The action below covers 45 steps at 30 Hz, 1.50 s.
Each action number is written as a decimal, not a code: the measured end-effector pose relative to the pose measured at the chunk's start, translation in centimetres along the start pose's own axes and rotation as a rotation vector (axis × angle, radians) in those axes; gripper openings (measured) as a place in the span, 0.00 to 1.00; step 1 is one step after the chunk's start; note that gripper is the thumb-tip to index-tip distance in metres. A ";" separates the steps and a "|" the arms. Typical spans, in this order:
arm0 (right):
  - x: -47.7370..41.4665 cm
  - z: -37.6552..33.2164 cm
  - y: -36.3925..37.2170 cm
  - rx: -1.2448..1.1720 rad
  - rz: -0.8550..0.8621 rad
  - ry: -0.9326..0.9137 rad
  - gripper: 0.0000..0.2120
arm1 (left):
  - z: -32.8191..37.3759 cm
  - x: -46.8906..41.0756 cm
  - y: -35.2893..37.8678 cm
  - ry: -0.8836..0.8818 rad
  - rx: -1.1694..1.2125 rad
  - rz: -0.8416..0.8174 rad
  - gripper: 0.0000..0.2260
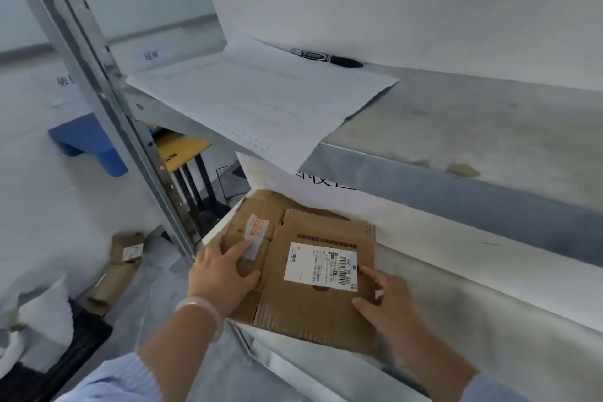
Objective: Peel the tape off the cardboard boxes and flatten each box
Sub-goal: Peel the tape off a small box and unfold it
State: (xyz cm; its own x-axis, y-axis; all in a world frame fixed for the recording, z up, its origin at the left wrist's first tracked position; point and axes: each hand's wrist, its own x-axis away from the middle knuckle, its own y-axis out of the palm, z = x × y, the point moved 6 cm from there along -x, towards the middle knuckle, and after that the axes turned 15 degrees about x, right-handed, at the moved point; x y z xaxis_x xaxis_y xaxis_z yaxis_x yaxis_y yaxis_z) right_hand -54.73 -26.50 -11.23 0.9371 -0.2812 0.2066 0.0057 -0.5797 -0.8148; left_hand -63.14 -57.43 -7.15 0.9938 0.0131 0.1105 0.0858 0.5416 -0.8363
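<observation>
On the upper metal shelf (473,127) lay a lined paper sheet (257,98) and a black pen (329,58); left of the shelf stood a blue stool (85,140), below it a yellow stool (182,147).

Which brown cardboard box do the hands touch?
The flattened brown cardboard box on the lower metal shelf, bearing a white barcode label, under left hand and right hand. The crumpled cardboard box lies on the floor, untouched.

Shipping label (321,266) on cardboard box (313,310): "530- D5 A36" beside the barcode; finer print too small. Printed line above it on the box is blurred. Orange sticker (257,228): illegible. Paper tag (151,55) at left rear: "逾期". White sign (323,183) under the shelf (456,179): large black characters (tops hidden), unreadable.
</observation>
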 end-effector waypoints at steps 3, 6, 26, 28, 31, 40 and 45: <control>-1.1 -2.2 1.8 -0.025 0.007 0.099 0.32 | -1.3 -4.0 -0.3 0.064 -0.064 -0.079 0.28; -1.8 -3.7 3.5 -0.019 -0.004 0.195 0.32 | -2.1 -8.0 -0.2 0.143 -0.122 -0.158 0.27; -2.6 -6.8 5.6 0.344 -0.041 0.392 0.32 | -3.6 -14.2 1.9 0.488 -0.304 -0.206 0.28; -1.9 -7.2 5.1 0.346 0.001 0.367 0.32 | -3.0 -13.8 1.2 0.511 -0.252 -0.169 0.26; -0.6 -7.8 4.9 0.352 0.026 0.310 0.32 | -1.4 -12.5 0.9 0.594 -0.206 -0.153 0.24; 6.2 -5.8 1.1 0.452 0.263 0.193 0.33 | 7.9 -3.6 3.3 0.924 -0.112 -0.319 0.26; 13.6 1.4 -3.3 0.525 0.383 0.295 0.36 | 16.0 5.2 7.4 1.147 -0.160 -0.351 0.29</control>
State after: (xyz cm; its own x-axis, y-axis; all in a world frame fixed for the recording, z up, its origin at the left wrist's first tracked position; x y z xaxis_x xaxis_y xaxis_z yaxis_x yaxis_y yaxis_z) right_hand -41.50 -27.34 -6.43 0.7736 -0.6299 -0.0692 -0.0683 0.0257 -0.9973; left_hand -58.50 -39.89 -4.10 0.3925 -0.9107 -0.1287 0.2904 0.2555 -0.9222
